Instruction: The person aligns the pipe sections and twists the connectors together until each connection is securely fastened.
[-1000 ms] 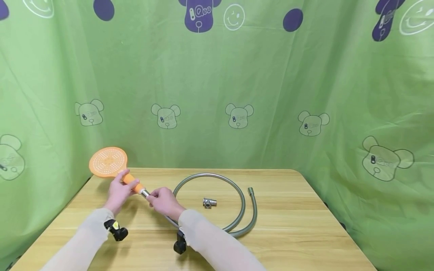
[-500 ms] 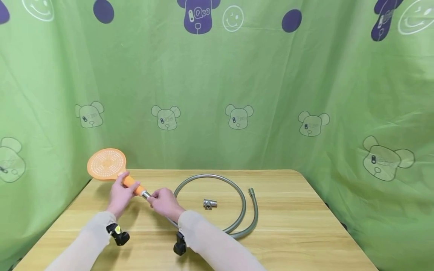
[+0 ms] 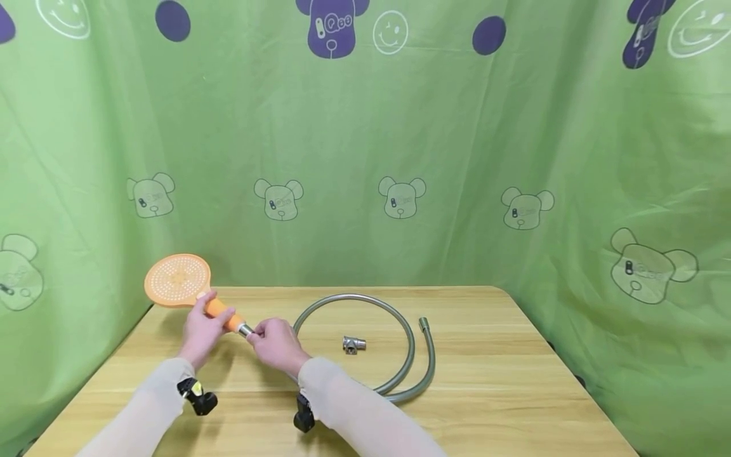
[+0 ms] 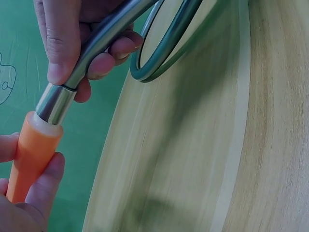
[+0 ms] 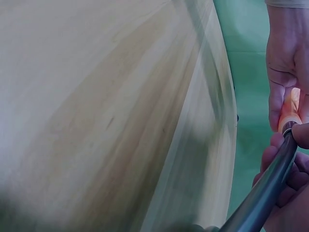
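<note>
My left hand (image 3: 201, 331) grips the orange handle of a shower head (image 3: 178, 280), whose round perforated face points up at the left of the head view. At the handle's lower end a metal hose nut (image 4: 56, 104) meets the white collar. Thumb and fingers of my right hand (image 3: 277, 343) hold the grey shower hose (image 4: 108, 36) just behind that nut. How far the nut sits on the thread, I cannot tell. The rest of the hose loops across the table, its free end (image 3: 424, 325) lying to the right.
A small metal tee fitting (image 3: 353, 344) lies on the wooden table (image 3: 502, 381) inside the hose loop. Green curtain (image 3: 342, 247) hangs behind the table and along both sides. A black wrist camera (image 3: 197, 397) is strapped to each sleeve.
The shower head has sunk slightly and shifted a little left in the head view. Both hands keep their holds at the joint, and the tee fitting stays put.
</note>
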The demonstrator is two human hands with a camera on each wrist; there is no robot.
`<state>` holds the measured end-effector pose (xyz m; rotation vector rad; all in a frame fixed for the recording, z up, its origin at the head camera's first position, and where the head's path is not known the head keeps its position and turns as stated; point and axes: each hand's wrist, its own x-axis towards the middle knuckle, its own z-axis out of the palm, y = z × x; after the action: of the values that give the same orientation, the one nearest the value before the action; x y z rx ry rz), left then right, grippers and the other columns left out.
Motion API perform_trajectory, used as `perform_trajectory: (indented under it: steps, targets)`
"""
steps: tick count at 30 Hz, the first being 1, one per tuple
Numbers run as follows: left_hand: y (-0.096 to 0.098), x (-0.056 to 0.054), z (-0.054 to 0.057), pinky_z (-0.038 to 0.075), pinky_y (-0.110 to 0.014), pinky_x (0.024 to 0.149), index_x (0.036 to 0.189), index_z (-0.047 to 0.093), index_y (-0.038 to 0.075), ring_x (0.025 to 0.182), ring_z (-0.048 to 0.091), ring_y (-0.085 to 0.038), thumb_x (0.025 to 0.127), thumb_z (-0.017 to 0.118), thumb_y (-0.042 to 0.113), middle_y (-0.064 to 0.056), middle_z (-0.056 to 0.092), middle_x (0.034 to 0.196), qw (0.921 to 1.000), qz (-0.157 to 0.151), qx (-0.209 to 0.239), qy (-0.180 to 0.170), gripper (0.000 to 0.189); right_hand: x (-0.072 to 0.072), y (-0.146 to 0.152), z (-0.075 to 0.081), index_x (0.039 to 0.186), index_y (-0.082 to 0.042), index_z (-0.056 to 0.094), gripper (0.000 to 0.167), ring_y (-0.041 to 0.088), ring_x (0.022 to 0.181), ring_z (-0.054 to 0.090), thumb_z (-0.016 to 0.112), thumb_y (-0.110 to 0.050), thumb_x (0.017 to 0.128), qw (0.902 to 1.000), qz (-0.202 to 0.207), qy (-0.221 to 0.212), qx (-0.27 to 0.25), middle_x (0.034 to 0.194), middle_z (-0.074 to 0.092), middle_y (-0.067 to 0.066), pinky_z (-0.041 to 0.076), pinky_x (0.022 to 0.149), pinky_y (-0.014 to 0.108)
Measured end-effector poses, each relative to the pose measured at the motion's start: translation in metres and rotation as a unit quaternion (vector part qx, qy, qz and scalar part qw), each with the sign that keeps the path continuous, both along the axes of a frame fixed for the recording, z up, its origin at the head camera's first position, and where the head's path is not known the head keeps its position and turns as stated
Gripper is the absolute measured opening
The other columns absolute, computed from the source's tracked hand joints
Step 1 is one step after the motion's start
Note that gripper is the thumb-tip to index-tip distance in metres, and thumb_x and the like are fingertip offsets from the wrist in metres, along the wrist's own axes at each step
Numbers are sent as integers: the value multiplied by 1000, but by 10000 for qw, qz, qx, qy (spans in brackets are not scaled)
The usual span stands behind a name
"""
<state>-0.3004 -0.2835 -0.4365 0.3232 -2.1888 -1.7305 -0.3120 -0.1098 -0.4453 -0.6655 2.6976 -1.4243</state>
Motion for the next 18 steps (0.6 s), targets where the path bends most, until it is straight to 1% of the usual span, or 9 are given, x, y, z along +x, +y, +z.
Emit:
perform_trajectory:
  steps: [3,5,9,11,14,16,18]
  targets:
    - [0,0,1,59,-17,76,158,24,2,103,60,-26,97,65,10,-35,37,145,10000,14,-29,-53,74,0,-1,0,83,-16,75,12,7,52,47,72,-25,92,9997,-1,191,158,62,58,-8,40,47,23]
    - [0,0,1,59,-17,75,158,24,2,103,61,-26,97,65,11,-35,38,145,9998,41,-132,-107,74,0,0,0,83,-17,75,13,7,52,47,72,-25,92,9995,7,223,219,62,58,-8,40,46,23]
    - [-1,0,1,59,-17,73,158,26,3,95,63,-21,97,66,15,-35,41,145,9988,72,-425,-218,74,-2,0,-1,83,-15,75,13,7,52,48,72,-23,92,9998,72,69,194,63,59,-8,41,46,22]
    - [-1,0,1,59,-18,72,158,26,4,90,64,-17,97,67,15,-35,42,144,9985,83,-489,-236,74,-2,0,-2,84,-14,75,12,7,53,49,72,-22,92,9998,133,-40,109,64,60,-8,42,47,21]
    - [-1,0,1,60,-19,73,157,27,4,86,64,-13,96,67,15,-35,43,143,9987,104,-463,-200,74,-4,0,-3,84,-13,75,13,6,54,50,72,-22,93,9997,186,-139,-16,64,61,-8,42,46,20]
    - [0,-1,1,60,-19,73,157,27,4,86,64,-13,96,67,14,-35,43,142,9988,125,-443,-168,74,-4,0,-2,83,-13,75,14,5,53,51,73,-23,92,9996,190,-178,-83,64,61,-8,42,46,20]
    - [1,-1,1,60,-19,74,157,27,4,89,64,-15,96,67,14,-34,43,142,9988,137,-454,-153,74,-4,1,-1,80,-13,74,16,5,53,51,75,-25,91,9997,143,-165,-75,62,61,-7,42,45,21]
